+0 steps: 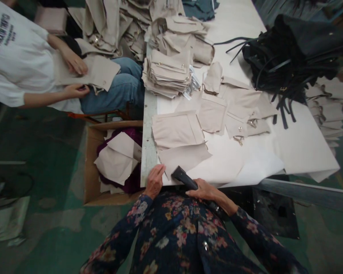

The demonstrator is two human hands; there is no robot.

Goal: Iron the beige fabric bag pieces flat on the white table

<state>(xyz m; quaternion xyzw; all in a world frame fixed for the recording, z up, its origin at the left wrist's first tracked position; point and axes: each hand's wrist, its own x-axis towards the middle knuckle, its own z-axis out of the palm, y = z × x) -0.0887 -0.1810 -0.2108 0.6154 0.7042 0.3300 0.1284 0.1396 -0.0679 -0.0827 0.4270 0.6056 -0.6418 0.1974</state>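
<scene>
At the table's near edge, my right hand point(204, 189) is closed around a long black handheld tool point(185, 178). The tool's blunt, squarish end points up and left over a beige panel point(185, 156); its exact kind does not show. My left hand point(154, 180) has its fingers pressed together at the left edge of that panel, seemingly pinching it. Just beyond lies a stack of beige panels point(177, 129) with a stitched line. To its right are a beige pocket piece point(213, 113) and beige parts with metal clasps point(240, 127).
Stacked beige flaps point(168, 72) stand farther back on the white-covered table point(263, 148). Black bags with straps point(288, 57) are piled at right. A cardboard box point(91, 167) of scraps stands at left on the floor. A seated co-worker point(25, 64) handles a beige piece.
</scene>
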